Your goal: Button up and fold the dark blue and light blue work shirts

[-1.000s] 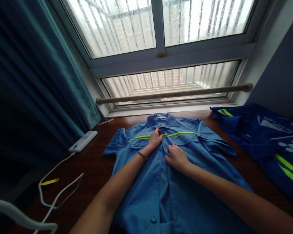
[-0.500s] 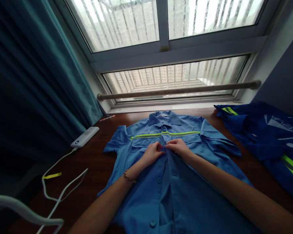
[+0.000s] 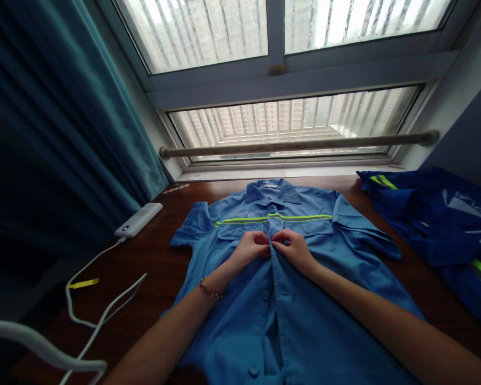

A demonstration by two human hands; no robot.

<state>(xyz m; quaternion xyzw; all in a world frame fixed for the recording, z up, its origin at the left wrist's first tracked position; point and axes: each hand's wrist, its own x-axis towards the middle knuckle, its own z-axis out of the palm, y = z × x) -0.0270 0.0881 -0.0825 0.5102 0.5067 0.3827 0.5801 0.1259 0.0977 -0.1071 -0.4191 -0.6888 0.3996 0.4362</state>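
Note:
A light-blue short-sleeved work shirt lies face up with its collar toward the window and a yellow-green reflective stripe across the chest. At the front placket, just below the stripe, my left hand and my right hand meet, fingertips pinching the cloth. The button between them is hidden by my fingers. Lower down, the front edges lie apart, and a button and a further button show on the left edge. A beaded bracelet circles my left wrist.
The shirt rests on a dark wooden table. To the left are a white power bank, its white cable with a yellow tag, and a blue curtain. A darker blue garment lies at right; a rail crosses the window.
Both hands stay at the same spot on the placket, their fingertips drawn closer together. The right front edge has shifted slightly left there. The camera view has tilted a little.

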